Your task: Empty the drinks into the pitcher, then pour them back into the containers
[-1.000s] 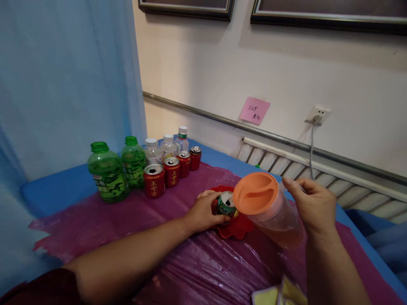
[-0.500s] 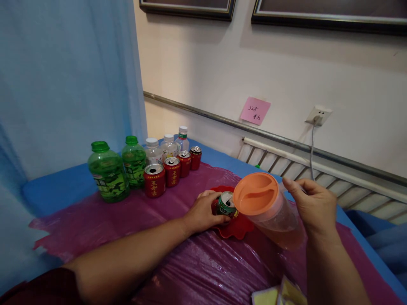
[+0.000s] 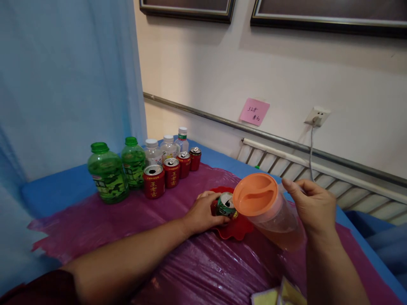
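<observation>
My left hand (image 3: 205,212) is wrapped round a green can (image 3: 225,207) that stands on a red scalloped plate (image 3: 233,232). In my right hand (image 3: 313,203) is the handle of a clear pitcher (image 3: 280,228), tilted to the left over the plate. Its orange lid (image 3: 256,194) is on, with the edge close beside the can's top. Brownish liquid lies in the pitcher's lower part. Whether any liquid flows into the can cannot be made out.
Red cans (image 3: 154,182), green bottles (image 3: 107,173) and white-capped bottles (image 3: 153,152) stand at the back left on purple plastic sheeting (image 3: 190,262) and blue cloth. Yellow cloths (image 3: 267,296) lie at the front edge. Behind is a radiator (image 3: 286,169).
Almost nothing differs. The view has shifted very slightly; both hands, the can and the tilted pitcher keep their places.
</observation>
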Tool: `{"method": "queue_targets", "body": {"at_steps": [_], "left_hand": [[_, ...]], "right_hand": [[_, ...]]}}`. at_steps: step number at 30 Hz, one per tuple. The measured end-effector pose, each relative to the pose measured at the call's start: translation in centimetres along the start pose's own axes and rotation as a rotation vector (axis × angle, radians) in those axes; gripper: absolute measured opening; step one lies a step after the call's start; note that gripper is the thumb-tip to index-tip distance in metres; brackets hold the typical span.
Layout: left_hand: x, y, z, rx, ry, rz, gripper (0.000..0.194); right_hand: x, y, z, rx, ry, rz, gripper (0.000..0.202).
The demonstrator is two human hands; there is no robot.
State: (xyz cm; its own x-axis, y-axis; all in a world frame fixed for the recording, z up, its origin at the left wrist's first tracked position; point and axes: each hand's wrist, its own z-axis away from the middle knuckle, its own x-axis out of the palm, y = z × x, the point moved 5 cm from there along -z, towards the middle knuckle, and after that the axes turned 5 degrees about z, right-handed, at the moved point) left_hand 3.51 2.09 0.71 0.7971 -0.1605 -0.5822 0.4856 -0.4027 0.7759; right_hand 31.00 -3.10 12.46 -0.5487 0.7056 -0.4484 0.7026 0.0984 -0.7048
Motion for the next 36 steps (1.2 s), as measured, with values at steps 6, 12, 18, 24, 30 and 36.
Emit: {"method": "queue_targets", "body": {"at_steps": [6,12,18,24,30,36], "left_hand": [[0.02,0.01,-0.04,0.014,-0.009,0.006,0.074],[0.06,-0.08,-0.03,0.016,-0.002,0.005,0.075],[-0.03,0.0,-0.04,0.01,-0.001,-0.003,0.073],[0.02,0.02,-0.04,0.006,-0.009,0.002,0.074],[0.06,-0.06,-0.04,0.011,-0.006,0.01,0.072],[0.02,-0.04,-0.02,0.019,-0.002,-0.001,0.072]], "right_hand": [[0.05,-0.09,0.02,-0.01,-0.001,-0.013,0.054],[0.09,-0.09,-0.03,-0.022,-0.007,-0.006,0.055],[-0.05,-0.12,0.04,-0.014,-0.002,-0.001,0.054],[0.11,-0.08,-0.02,-0.007,-0.011,-0.009,0.052],[0.31,0.14,-0.01,-0.014,-0.014,-0.009,0.051],[0.15,-0.08,0.06,-0.01,-0.016,0.001,0.053]]}}
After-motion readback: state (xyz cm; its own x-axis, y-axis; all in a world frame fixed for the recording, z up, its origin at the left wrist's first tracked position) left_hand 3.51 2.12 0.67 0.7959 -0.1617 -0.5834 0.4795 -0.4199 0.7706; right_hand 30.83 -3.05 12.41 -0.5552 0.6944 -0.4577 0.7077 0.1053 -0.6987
